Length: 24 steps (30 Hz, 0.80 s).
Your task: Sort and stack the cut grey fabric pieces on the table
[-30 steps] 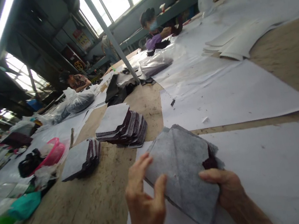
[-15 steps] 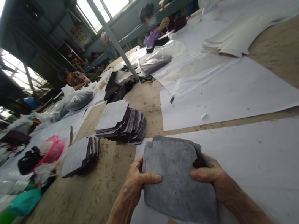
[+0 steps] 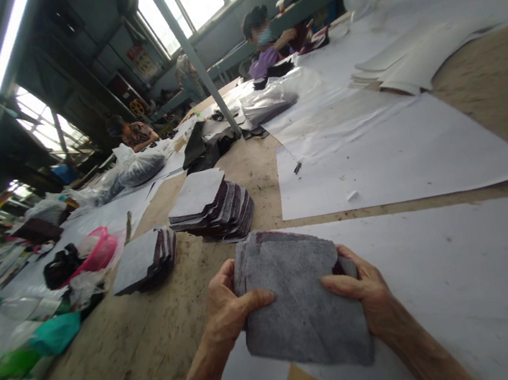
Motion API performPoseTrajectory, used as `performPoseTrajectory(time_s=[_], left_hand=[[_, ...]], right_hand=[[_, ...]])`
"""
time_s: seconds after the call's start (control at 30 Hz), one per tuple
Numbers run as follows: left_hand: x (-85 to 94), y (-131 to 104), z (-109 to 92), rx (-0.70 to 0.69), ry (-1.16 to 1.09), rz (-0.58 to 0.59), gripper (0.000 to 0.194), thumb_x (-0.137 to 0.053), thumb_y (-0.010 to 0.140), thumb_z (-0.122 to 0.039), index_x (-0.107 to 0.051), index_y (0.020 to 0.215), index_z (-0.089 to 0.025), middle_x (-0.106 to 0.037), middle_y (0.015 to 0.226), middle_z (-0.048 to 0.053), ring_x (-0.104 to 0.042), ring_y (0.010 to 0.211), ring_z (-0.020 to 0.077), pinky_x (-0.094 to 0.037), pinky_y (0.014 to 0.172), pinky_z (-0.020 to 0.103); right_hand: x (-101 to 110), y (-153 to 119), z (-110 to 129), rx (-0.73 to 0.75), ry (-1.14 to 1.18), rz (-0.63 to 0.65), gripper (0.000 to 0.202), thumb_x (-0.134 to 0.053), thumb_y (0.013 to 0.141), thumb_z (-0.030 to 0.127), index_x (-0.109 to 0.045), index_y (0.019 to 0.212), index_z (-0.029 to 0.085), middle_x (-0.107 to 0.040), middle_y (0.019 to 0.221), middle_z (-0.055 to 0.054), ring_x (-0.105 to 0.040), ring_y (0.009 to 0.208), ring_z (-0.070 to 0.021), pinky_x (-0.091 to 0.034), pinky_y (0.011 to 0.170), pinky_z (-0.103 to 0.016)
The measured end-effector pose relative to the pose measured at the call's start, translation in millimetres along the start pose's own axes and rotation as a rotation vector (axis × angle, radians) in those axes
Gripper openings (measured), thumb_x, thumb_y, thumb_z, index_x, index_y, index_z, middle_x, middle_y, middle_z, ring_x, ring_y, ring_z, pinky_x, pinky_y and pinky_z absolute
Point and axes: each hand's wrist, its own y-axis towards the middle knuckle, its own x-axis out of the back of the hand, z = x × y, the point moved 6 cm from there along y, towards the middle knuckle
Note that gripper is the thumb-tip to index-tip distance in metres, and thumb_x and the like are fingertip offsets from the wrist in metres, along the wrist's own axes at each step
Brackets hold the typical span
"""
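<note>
Felt stack point(image 3: 298, 303) between both hands' grip

- Left hand point(image 3: 228, 309): bare, no glove, no ring or watch visible.
- Right hand point(image 3: 367, 288): bare too, no glove, nothing on the wrist.
- Both forearms uncovered to frame edge; no sleeve visible.

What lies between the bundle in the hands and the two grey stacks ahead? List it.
Nothing visible. Both hands, left hand and right hand, grip the grey fabric bundle; only bare table separates it from the near stack and the far stack.
</note>
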Motion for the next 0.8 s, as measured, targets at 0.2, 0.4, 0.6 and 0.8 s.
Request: performPoseTrajectory(time_s=[0.2,0.4,0.6,0.8], left_hand=[[9.9,-2.5,7.2,-0.119,0.015,-0.147,0.049,-0.082,0.051,-0.027,-0.055,0.091,-0.016,-0.064,0.08,-0.001,-0.057,0.072,0.0164,-0.048,0.061,0.026],[15.7,-12.3,10.2,-0.344,0.205,-0.106,0.039,-0.073,0.07,-0.03,-0.055,0.103,-0.019,-0.062,0.101,0.003,-0.055,0.097,0.0179,-0.042,0.085,0.027],[10.7,-11.2,24.3,-0.346,0.164,-0.077,0.05,-0.073,0.069,-0.03,-0.049,0.111,-0.018,-0.059,0.109,0.006,-0.053,0.102,0.02,-0.04,0.09,0.03],[4.9,-17.8,27.2,-0.359,-0.063,-0.108,0.043,-0.069,0.071,-0.027,-0.053,0.111,-0.022,-0.063,0.101,0.003,-0.058,0.092,0.019,-0.047,0.078,0.028]], right_hand=[[-1.2,3.8,-12.7,-0.071,0.022,0.019,0.064,-0.081,0.06,0.026,-0.049,0.116,0.02,-0.063,0.102,-0.008,-0.062,0.084,-0.0263,-0.052,0.069,-0.033],[4.9,-7.2,19.0,0.454,-0.505,-0.208,0.033,-0.081,0.062,0.027,-0.063,0.09,0.023,-0.064,0.074,0.005,-0.058,0.064,-0.0139,-0.047,0.059,-0.018],[-10.3,-10.0,24.6,0.55,-0.629,-0.109,0.03,-0.075,0.072,0.027,-0.058,0.097,0.027,-0.063,0.079,0.009,-0.056,0.064,-0.0099,-0.044,0.061,-0.013],[-17.8,-12.1,46.4,0.665,-0.722,0.02,0.045,-0.074,0.075,0.027,-0.053,0.115,0.028,-0.059,0.1,0.004,-0.057,0.084,-0.0118,-0.045,0.075,-0.013]])
